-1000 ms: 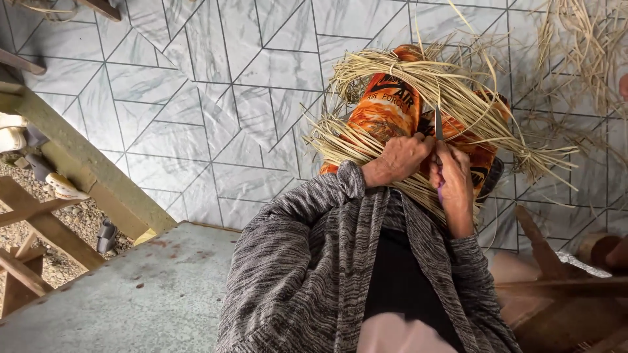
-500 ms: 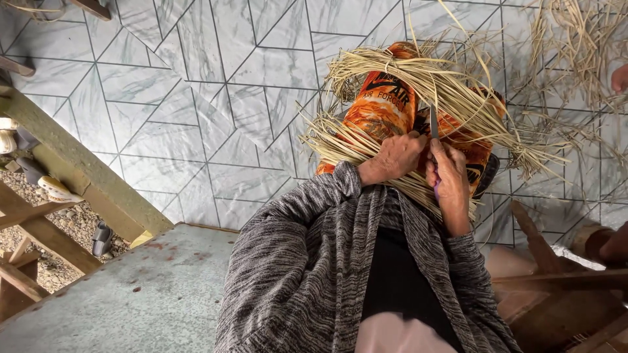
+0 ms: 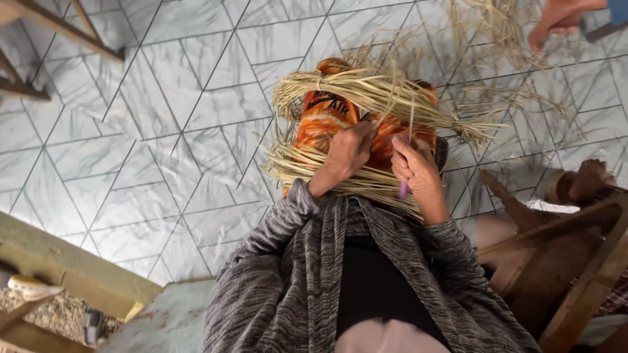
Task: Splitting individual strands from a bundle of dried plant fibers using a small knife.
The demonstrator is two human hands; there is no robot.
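Take the straw bundle (image 3: 366,98) as your landmark. Far to its left, wooden beams (image 3: 72,274) edge the grey tiled floor (image 3: 163,131). Your left hand (image 3: 350,153) presses on the bundle's middle, grip folded onto the orange cloth (image 3: 324,121) wrapped inside the straw. Just right of it, your right hand (image 3: 415,167) has its grip pinched narrow around a thin purple tool (image 3: 404,189). Right of the bundle stands a wooden chair (image 3: 556,255); beyond, another person's hand (image 3: 556,23) touches loose straw.

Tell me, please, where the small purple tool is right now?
In the head view, the purple tool sticks out below the right hand, right of centre, against the straw bundle wrapped over the orange cloth, beside the left hand.
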